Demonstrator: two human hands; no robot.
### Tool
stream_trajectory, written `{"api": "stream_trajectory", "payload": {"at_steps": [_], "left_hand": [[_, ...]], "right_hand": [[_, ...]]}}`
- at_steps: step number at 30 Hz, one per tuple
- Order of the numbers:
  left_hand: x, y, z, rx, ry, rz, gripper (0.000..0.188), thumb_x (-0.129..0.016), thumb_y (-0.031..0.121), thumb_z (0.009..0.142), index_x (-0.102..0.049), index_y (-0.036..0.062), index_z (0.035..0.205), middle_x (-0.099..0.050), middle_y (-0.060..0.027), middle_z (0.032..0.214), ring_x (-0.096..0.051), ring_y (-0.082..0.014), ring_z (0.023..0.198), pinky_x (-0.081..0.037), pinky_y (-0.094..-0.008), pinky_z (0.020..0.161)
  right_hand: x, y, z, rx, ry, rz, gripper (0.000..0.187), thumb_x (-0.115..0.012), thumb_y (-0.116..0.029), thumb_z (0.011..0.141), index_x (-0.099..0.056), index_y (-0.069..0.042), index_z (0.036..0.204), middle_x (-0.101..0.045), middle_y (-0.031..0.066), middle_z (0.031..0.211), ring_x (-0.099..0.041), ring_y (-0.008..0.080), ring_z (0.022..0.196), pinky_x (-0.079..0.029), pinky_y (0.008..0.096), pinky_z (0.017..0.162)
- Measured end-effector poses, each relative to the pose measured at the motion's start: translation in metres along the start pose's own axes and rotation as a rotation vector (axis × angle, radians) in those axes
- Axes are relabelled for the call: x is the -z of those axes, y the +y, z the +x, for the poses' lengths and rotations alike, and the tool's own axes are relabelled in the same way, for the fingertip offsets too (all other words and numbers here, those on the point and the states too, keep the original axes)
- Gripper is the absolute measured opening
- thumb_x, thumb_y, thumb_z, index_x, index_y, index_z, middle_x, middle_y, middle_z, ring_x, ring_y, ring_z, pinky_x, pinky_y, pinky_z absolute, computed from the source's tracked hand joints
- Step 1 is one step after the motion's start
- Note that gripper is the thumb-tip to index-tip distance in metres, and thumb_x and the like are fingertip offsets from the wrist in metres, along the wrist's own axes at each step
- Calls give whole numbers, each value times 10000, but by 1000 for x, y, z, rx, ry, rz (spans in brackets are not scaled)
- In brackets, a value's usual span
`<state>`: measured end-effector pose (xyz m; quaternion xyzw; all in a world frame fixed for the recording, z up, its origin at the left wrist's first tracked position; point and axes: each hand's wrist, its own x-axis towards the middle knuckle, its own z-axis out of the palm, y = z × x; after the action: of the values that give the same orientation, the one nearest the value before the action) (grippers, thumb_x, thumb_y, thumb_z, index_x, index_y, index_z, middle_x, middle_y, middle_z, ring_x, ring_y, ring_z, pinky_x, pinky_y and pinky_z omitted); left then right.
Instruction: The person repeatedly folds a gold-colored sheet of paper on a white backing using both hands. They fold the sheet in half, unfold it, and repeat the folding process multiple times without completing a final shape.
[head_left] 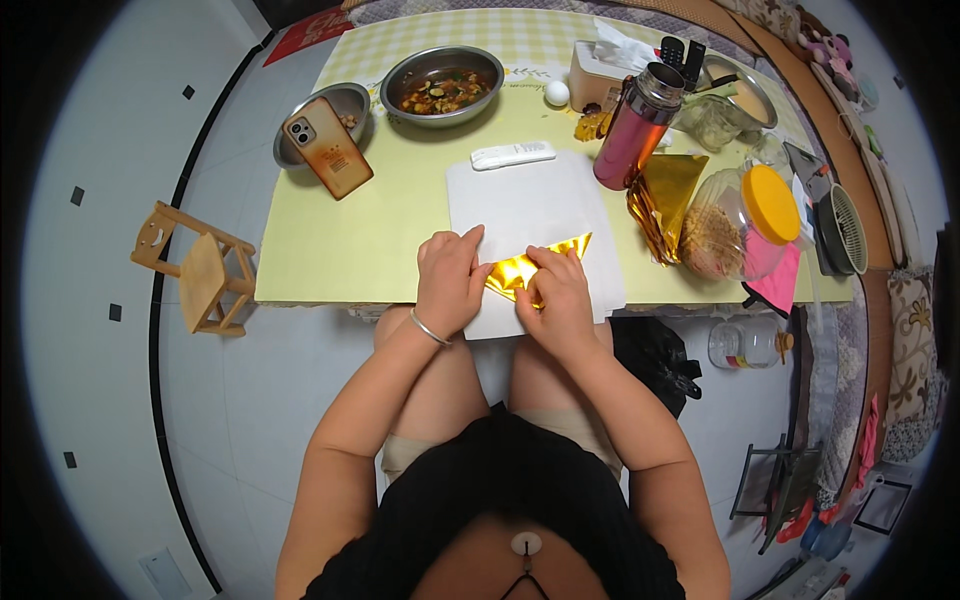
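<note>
A piece of shiny gold foil paper (512, 272), folded to a long slanted shape, lies on a white sheet (480, 205) at the table's near edge. My left hand (448, 280) is closed at the foil's left end, with the thumb against it and part of the foil hidden. On the right part, the fingers and thumb of my right hand (562, 300) pinch the foil, whose pointed tip sticks out beyond them. A flat white oblong thing (512, 155) rests at the sheet's far edge. To the right stands a stack of gold foil sheets (672, 190).
A pink metal flask (632, 135) stands beside the foil stack, near a yellow-lidded jar (715, 225). Farther off are a metal bowl of food (440, 88), a white egg-like ball (557, 94) and a tissue box (592, 80). A phone (328, 148) leans on another bowl (290, 150).
</note>
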<state>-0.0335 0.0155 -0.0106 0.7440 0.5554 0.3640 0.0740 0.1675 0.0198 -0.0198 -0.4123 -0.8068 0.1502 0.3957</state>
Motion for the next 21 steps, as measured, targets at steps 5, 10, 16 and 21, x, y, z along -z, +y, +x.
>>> {"api": "stream_trajectory", "payload": {"at_steps": [5,10,16,21], "left_hand": [[0,1,-1,5,10,1,481,-718,109,833,-620,-15,1287,-613,-71,856,-558,-302,948,-394,-452,926],[7,15,-3,-51,203,305,472,-689,94,830,-620,-35,1279,-663,-156,1053,-597,-338,1057,-417,-484,1007],[-3,23,-46,-266,-108,300,506,-561,47,852,-576,-76,1344,-593,-252,1393,-573,-391,1306,-424,-509,1127],[1,35,-53,-166,-179,367,571,-584,79,825,-576,-17,1387,-549,-236,1457,-522,-371,1370,-399,-553,1124]], "right_hand": [[2,-4,3,22,-26,-54,260,-702,-105,824,-690,-39,1076,-630,175,1261,-585,370,1195,-376,620,1104],[4,-3,2,69,-102,-173,411,-685,-112,848,-697,-90,1258,-600,169,1302,-558,365,1220,-385,602,1100],[6,-6,4,91,-131,-193,406,-685,-116,854,-688,-72,1258,-582,173,1318,-544,372,1219,-377,591,1113],[13,-7,5,111,-175,-177,430,-682,-101,866,-662,-76,1294,-569,175,1324,-541,381,1211,-375,574,1120]]}}
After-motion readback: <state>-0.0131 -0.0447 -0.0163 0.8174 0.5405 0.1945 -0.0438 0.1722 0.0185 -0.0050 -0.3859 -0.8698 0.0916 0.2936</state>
